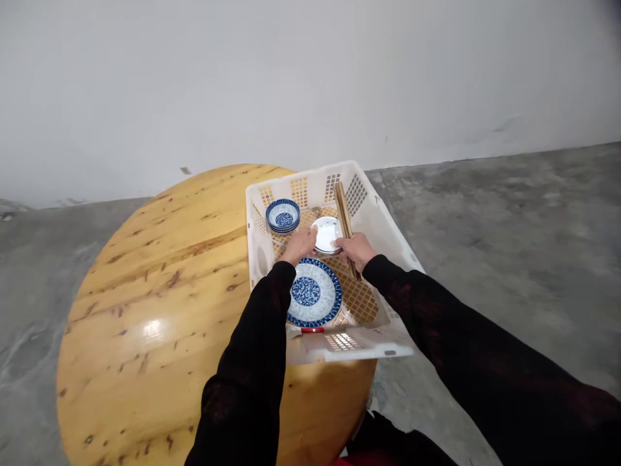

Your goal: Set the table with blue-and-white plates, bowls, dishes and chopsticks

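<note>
Table (160, 278) round, knotty wood | basket (383, 223) atop | floor (524, 259) grey | wall (310, 77) white

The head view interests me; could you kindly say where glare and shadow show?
Head view: glare on the table, left of the left sleeve; same view: shadow on it just below the basket; same view: the saucer gleams white.

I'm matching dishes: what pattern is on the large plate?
Blue patterned rim and centre on the large plate, paler between; head view.
</note>
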### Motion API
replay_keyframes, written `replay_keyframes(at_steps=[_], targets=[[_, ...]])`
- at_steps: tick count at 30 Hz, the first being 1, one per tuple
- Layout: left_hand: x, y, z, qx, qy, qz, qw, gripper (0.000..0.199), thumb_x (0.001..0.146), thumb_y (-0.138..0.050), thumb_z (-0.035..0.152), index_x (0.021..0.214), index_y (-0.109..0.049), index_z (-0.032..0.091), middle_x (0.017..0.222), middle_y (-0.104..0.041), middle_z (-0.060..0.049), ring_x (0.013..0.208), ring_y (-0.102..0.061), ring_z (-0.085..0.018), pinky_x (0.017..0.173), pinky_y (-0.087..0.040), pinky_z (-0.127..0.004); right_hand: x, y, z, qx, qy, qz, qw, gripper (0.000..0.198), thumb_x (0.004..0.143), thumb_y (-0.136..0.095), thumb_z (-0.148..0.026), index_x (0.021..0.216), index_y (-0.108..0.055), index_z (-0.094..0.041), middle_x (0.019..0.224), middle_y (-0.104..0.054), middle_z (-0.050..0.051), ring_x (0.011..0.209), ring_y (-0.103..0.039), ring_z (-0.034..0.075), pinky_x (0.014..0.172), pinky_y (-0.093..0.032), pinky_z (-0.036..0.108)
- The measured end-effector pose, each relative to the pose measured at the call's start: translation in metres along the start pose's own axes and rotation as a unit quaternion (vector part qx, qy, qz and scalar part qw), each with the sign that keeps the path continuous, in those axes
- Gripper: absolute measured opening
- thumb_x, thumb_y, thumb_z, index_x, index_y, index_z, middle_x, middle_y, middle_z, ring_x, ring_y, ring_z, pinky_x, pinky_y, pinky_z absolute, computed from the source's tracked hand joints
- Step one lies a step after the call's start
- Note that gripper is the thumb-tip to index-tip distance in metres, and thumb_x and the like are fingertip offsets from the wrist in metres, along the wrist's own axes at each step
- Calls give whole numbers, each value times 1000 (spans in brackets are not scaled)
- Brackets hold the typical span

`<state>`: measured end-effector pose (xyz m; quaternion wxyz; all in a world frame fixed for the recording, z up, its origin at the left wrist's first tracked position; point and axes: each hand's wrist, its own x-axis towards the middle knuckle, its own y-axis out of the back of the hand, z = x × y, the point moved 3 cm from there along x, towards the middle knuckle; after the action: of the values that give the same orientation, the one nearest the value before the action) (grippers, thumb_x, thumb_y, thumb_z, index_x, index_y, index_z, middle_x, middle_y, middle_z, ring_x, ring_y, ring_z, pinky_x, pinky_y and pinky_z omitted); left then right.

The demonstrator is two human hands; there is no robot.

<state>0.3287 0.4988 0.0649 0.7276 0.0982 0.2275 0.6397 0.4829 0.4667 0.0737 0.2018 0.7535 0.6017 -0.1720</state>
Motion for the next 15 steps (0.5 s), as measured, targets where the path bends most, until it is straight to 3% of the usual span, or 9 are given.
replay_keyframes(at_steps=[6,15], targets=[[27,-14,-28,54,42,-24,997,55,102,-35,52,74,-65,16,54,-62,-6,52,-64,-20,67,-54,-31,30,-9,19,-34,-15,19,999,15,66,-64,-4,66,-55,-15,34,-38,-8,30,-33,7,30,-24,19],[55,-34,-53,86,101,-42,990,47,101,-36,40,79,-68,13,57,-64,-7,56,-67,-21,67,-52,-28,46,-6,34,-66,-31,26,997,15,69,-63,-1,75,-57,-12,38,-43,-7,32,-39,8,31,-27,18]])
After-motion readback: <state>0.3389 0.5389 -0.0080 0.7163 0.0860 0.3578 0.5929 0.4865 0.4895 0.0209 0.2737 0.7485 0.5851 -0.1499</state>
